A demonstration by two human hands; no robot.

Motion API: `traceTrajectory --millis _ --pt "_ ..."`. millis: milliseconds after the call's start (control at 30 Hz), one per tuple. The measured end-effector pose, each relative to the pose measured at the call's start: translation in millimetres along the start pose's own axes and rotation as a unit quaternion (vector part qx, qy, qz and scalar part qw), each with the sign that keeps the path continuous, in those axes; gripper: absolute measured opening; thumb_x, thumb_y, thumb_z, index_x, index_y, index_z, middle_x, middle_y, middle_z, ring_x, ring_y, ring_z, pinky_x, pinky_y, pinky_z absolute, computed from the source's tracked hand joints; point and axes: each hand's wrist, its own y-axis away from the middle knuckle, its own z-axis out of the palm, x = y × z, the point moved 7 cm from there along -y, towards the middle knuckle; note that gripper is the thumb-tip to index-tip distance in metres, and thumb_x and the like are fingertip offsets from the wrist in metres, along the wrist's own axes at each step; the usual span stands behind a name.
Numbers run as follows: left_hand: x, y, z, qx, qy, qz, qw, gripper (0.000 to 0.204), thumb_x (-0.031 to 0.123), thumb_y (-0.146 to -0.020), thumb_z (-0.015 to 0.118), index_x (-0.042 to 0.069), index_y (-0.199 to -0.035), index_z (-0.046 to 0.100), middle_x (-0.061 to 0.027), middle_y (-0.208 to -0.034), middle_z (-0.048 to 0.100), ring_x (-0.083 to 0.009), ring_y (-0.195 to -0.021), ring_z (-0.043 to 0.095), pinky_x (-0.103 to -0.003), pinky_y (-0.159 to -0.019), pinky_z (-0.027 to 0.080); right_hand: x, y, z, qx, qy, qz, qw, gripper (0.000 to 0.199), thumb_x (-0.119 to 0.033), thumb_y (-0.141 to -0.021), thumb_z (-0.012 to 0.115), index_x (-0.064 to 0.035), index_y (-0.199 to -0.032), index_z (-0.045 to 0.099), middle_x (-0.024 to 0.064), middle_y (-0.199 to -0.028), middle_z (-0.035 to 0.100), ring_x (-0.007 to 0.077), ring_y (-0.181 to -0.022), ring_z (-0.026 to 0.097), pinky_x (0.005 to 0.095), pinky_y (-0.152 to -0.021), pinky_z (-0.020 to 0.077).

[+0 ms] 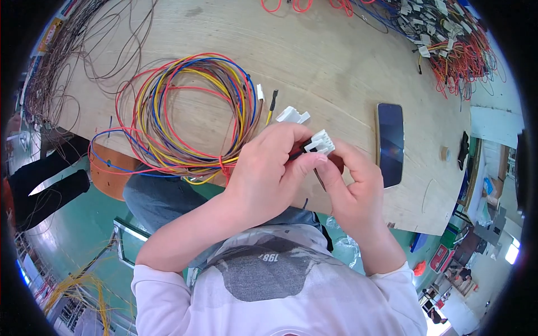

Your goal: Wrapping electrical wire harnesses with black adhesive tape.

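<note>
Pinching a small white plastic connector housing (320, 141) between both hands: left hand (268, 171) at 8 o'clock, right hand (352, 187) at 5 o'clock, above pale wooden desk (336, 61); long axis toward 2 o'clock.

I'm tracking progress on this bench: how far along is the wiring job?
Looks done: the coloured wires lie coiled in a bundle on the table. In hand: both the left hand and right hand hold a white plug. Left: another white plug lies untouched beyond the hands, with loose wire ends beside it.
</note>
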Motion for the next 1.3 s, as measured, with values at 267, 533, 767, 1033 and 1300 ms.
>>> traceTrajectory --millis 267,533,767,1033,1300 --pt "11 -2 1 -0.099 -0.046 0.051 0.993 0.026 0.015 -0.073 0.068 0.001 -0.089 0.054 -0.0130 -0.077 0.055 -0.0274 -0.070 0.057 -0.035 -0.060 0.045 5 5 0 -0.018 -0.068 -0.002 0.998 0.014 -0.003 -0.078 0.058 -0.0023 -0.092 0.060 0.0072 -0.078 0.060 0.0170 -0.073 0.056 0.0263 -0.069 0.0416" --pt "12 5 5 -0.065 -0.083 0.087 0.991 0.029 0.009 -0.065 0.074 0.002 -0.088 0.058 -0.0071 -0.073 0.056 -0.0174 -0.063 0.057 -0.026 -0.052 0.047 5 -4 -3 -0.134 -0.215 0.157 0.955 0.016 -0.006 -0.084 0.055 0.0003 -0.099 0.052 0.0017 -0.082 0.057 0.0040 -0.073 0.051 0.0182 -0.062 0.0403" --pt "14 11 2 -0.064 -0.165 0.107 0.978 0.051 0.014 -0.063 0.076 0.003 -0.106 0.051 -0.0094 -0.071 0.054 -0.0213 -0.057 0.056 -0.031 -0.050 0.046 2 -9 6 -0.113 -0.222 0.124 0.961 0.011 -0.004 -0.082 0.060 -0.0002 -0.087 0.051 0.0020 -0.075 0.057 0.0030 -0.063 0.051 0.0175 -0.054 0.0401" --pt "-9 2 -3 -0.171 -0.089 -0.163 0.968 0.085 -0.005 -0.063 0.067 0.004 -0.135 0.021 -0.0104 -0.084 0.056 -0.0206 -0.077 0.060 -0.030 -0.065 0.048 -7 0 1 -0.075 -0.136 -0.042 0.987 0.015 -0.002 -0.076 0.066 -0.0009 -0.089 0.056 0.0035 -0.078 0.058 0.0048 -0.064 0.051 0.0189 -0.056 0.0422" --pt "-13 -2 5 -0.171 0.349 -0.272 0.880 0.061 -0.005 -0.069 0.064 -0.002 -0.124 0.038 -0.0051 -0.097 0.056 -0.0115 -0.088 0.056 -0.027 -0.079 0.047 -21 -6 -4 -0.092 -0.001 -0.174 0.980 0.022 -0.005 -0.069 0.070 -0.0026 -0.086 0.056 0.0087 -0.082 0.057 0.0194 -0.070 0.055 0.0273 -0.061 0.0444"
